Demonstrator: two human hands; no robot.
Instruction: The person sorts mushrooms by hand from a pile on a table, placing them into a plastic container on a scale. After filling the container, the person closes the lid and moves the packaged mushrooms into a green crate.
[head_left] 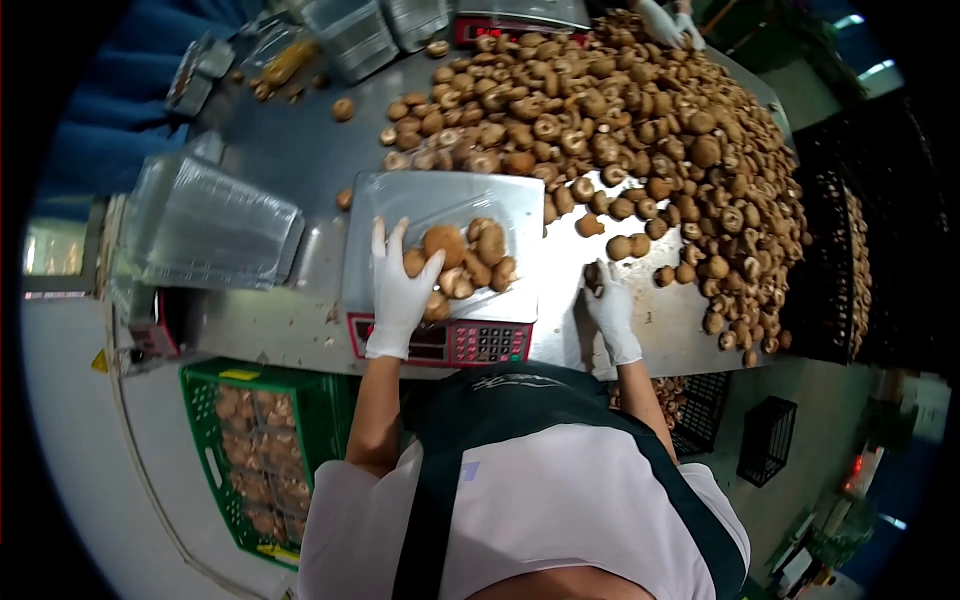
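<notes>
My left hand (400, 292), in a white glove, rests at the left side of a clear plastic tray (440, 212). Its fingers are spread and its thumb reaches over the brown mushrooms (457, 262) in the tray. That tray sits on the metal plate of a red digital scale (492, 343), whose keypad faces me. To the right of the scale, my right hand (614, 318), also gloved, is closed around a mushroom (595, 278) just above the metal table. Some loose mushrooms (620, 246) lie just beyond it.
A large mushroom pile (690, 150) covers the table's far right. Stacked clear trays (205, 225) stand at left. Another person's gloved hands (672, 25) work at the far edge near a second scale (478, 30). A green crate (200, 400) with packed trays sits below left.
</notes>
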